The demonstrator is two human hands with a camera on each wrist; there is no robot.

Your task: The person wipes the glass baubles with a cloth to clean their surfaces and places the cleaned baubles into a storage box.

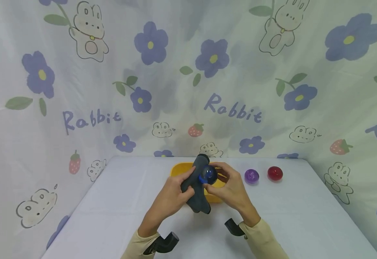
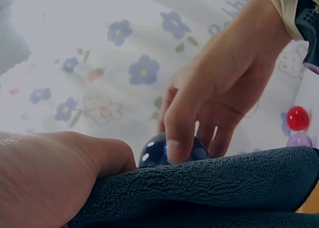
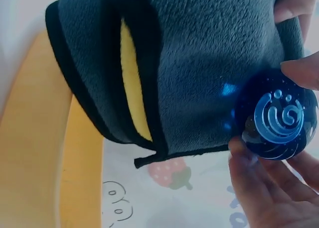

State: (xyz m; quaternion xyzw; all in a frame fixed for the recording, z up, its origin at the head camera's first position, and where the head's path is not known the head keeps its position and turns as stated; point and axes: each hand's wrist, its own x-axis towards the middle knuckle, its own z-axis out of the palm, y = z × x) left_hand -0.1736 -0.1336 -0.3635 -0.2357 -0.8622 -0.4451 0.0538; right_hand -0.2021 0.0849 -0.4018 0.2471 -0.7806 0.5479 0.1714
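A folded dark grey cloth (image 1: 193, 183) with black edging hangs from my left hand (image 1: 173, 194), which grips it between thumb and fingers. My right hand (image 1: 230, 185) holds a clear blue ball (image 1: 209, 175) by its sides, against or very near the cloth's face. In the right wrist view the blue ball (image 3: 279, 113) shows a pale swirl pattern, and a yellow layer (image 3: 132, 83) peeks out between the cloth's folds. From the left wrist view, the cloth (image 2: 209, 183) hides the ball's lower part.
Behind the cloth stands a yellow container (image 1: 179, 167) on the white table (image 1: 117, 201). To the right of the hands lie a purple ball (image 1: 251, 176) and a red ball (image 1: 275, 173). A printed curtain (image 1: 175, 82) closes off the back.
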